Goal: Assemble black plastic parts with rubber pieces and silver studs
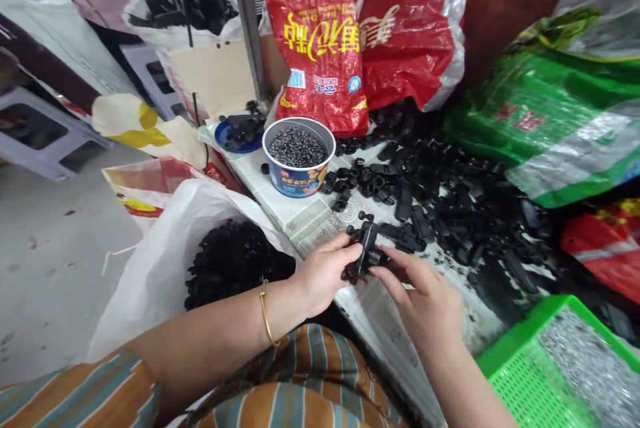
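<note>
Black part (367,248), long axis forward-right, between left hand (325,275) and right hand (430,295)

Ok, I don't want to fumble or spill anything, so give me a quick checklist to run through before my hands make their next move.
1. Left hand gripping the black part: ok.
2. Right hand fingers on the same part: ok.
3. Pieces of that part fully seated: cannot tell, the fingers and dark colour hide the joins.
4. Round tub upright, its small dark pieces below the rim: ok.
5. Bench near the hands clear of loose parts: not ok, black parts lie just beyond the fingers.
6. White sack open beside the bench: ok.
</note>
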`<state>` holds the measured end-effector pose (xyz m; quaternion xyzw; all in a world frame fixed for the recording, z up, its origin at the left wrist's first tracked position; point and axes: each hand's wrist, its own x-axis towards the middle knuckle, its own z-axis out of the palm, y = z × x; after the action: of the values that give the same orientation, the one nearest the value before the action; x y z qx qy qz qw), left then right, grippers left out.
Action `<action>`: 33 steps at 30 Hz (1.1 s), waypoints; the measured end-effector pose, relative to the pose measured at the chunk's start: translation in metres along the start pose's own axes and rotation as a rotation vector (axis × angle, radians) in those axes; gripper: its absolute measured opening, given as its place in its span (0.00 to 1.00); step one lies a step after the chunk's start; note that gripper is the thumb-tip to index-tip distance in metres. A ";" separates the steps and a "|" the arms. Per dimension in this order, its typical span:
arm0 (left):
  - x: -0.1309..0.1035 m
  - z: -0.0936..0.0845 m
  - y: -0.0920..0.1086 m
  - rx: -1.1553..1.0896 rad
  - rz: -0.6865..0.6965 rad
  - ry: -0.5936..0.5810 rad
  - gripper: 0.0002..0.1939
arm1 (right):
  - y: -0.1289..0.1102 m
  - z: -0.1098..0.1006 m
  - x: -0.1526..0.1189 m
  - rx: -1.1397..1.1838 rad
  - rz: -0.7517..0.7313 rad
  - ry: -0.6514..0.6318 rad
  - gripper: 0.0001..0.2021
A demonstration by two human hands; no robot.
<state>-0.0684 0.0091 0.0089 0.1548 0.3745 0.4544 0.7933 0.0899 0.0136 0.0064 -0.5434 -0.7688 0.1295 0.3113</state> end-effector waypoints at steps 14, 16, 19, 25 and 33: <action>0.002 0.010 -0.015 0.392 0.183 -0.119 0.12 | -0.003 -0.018 -0.017 0.010 0.225 0.028 0.14; 0.003 0.011 -0.015 0.410 0.145 -0.127 0.12 | -0.003 -0.017 -0.020 0.047 0.284 0.008 0.13; 0.006 0.014 -0.014 0.316 0.004 -0.119 0.10 | 0.000 -0.020 -0.022 -0.054 0.181 0.029 0.14; 0.012 0.015 -0.010 0.171 -0.197 -0.139 0.05 | 0.019 -0.048 -0.012 -0.207 -0.315 -0.313 0.24; 0.010 0.021 -0.016 0.232 -0.247 -0.141 0.07 | 0.028 -0.045 -0.011 -0.256 -0.362 -0.134 0.19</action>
<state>-0.0405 0.0109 0.0088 0.2296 0.3840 0.2951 0.8442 0.1413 0.0075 0.0227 -0.4218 -0.8829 0.0089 0.2062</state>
